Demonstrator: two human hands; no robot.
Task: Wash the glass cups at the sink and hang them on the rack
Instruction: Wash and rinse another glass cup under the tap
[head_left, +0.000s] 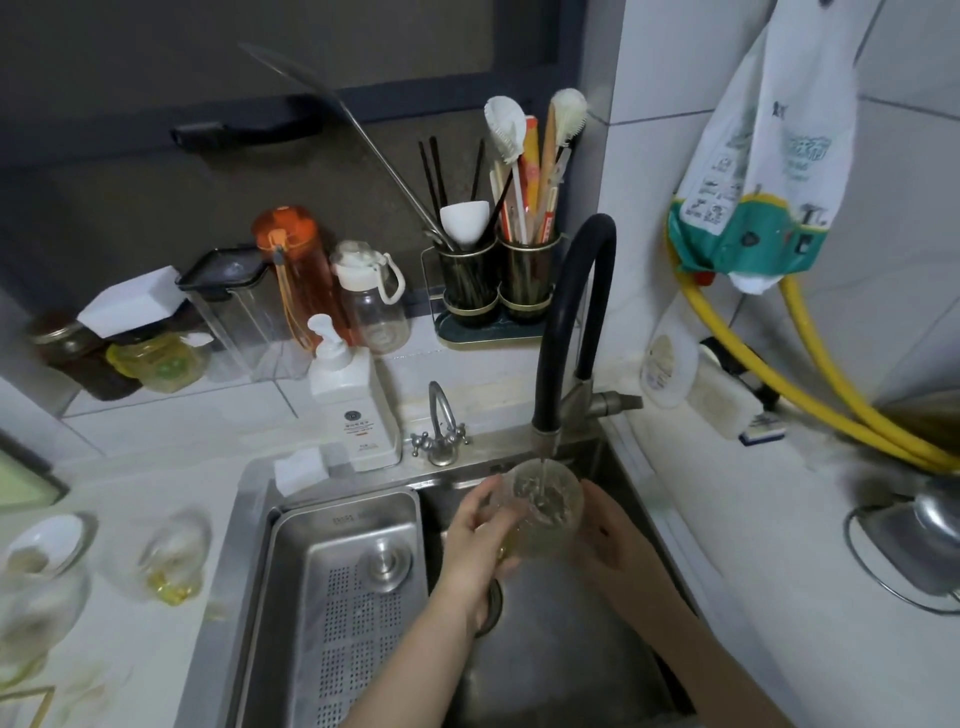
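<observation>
A glass cup (546, 506) is held at the lower centre of the frame, over the sink (545, 649), mouth up beneath the black faucet (571, 322), and a thin stream of water is seen falling into it. The cup is gripped on its left side by the left hand (480, 525), fingers curled round the wall; its right side is cupped by the right hand (605, 530), whose fingers are wrapped behind the glass. To the left, a perforated steel tray (343, 597) is set in the sink. Two more glass cups (174, 558) are seen, blurred, on the counter at the lower left. A white pump bottle (353, 400) is placed behind the sink rim; its label carries small print that cannot be read. At the upper right a printed plastic bag (763, 171) is hung on the tiled wall, its writing too blurred to read.
</observation>
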